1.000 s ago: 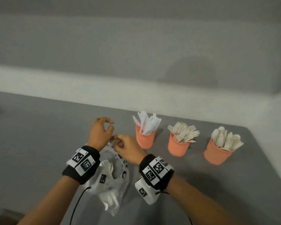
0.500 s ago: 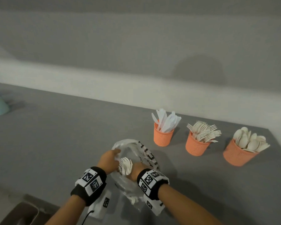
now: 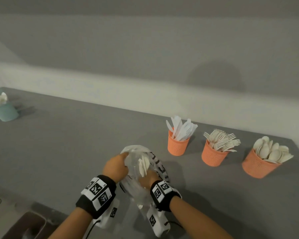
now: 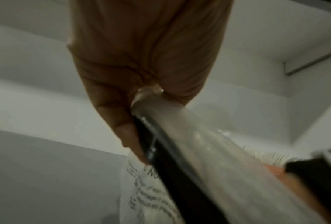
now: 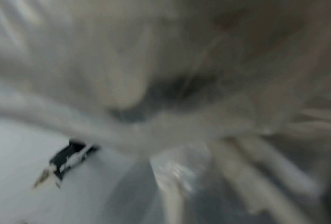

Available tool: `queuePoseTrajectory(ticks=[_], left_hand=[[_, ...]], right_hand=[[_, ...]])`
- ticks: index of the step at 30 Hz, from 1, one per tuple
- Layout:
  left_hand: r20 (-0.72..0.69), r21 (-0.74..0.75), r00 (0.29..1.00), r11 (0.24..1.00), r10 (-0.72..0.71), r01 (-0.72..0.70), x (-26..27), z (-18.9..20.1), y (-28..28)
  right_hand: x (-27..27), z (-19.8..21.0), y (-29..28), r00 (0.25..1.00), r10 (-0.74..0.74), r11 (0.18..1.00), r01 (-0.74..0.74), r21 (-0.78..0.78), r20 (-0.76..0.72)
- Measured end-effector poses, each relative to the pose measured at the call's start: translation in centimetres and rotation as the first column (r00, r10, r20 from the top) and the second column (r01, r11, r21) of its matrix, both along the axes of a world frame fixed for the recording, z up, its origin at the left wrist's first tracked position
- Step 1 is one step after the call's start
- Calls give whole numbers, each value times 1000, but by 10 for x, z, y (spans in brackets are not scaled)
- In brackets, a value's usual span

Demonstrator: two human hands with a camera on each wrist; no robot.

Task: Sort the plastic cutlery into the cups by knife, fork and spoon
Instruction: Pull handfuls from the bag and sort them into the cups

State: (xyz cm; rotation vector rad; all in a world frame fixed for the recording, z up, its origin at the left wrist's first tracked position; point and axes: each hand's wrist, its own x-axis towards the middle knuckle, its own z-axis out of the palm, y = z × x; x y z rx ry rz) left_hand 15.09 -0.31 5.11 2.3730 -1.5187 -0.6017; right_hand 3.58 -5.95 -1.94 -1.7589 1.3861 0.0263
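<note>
Now the left hand (image 3: 116, 167) pinches the edge of a clear plastic bag (image 3: 136, 188) above the grey table (image 3: 59, 144). The right hand (image 3: 148, 178) is inside it, seemingly closed around white cutlery (image 3: 143, 164), though its wrist view is blurred. Three orange cups (image 3: 177, 146) with sorted pieces stand well to the right.

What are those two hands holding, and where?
The left hand grips the plastic bag by the rim of its mouth. The right hand holds a bundle of cutlery by the lower ends, at the bag's opening.
</note>
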Motion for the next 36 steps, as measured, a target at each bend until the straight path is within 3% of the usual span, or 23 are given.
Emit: queuePoseTrajectory(ticks=[4,7,14,18,21,23,25,26,27,29,31,33,36], left_hand=[[75,58,994,995,79,-83,10,1,-9],[87,94,988,986,126,-134,14,-2,-18],[104,87,982,982,158,-167,18,-1,-37],[126,112,975,974,182,-197,20,10,-46],[158,-85,971,982,178,-166,13,25,-60],[2,-343,991,931,134,-125,-4,37,-71],[-255,-487,966,858,39,-163,-30,51,-83],[-427,-482,904,847,-5,-223,-45,57,-88],[-612,-433,790,853,-41,-292,-62,63,-92],[-892,-213,452,907,-29,-363,-93,68,-98],[-983,37,163,953,89,-300,-115,60,-103],[-981,190,15,966,196,-174,-135,45,-106],[-946,315,-100,947,308,-68,-164,31,-110]], right_hand=[[-7,16,-1,944,-78,993,47,105,320],[-7,28,4,893,10,1000,-14,7,449],[-12,70,-10,634,-133,983,180,21,762],[-34,98,-30,498,-219,946,319,58,839],[-54,108,-49,430,-282,884,463,59,858],[-69,115,-56,412,-285,855,518,35,866],[-86,123,-62,390,-285,827,561,19,876],[-93,125,-64,366,-288,813,582,24,885],[-100,128,-67,342,-291,797,603,28,893],[-112,132,-74,288,-294,766,642,44,912],[-123,133,-80,224,-307,730,679,78,925],[-133,132,-83,171,-319,693,713,106,932],[-150,130,-85,125,-303,657,746,112,945]])
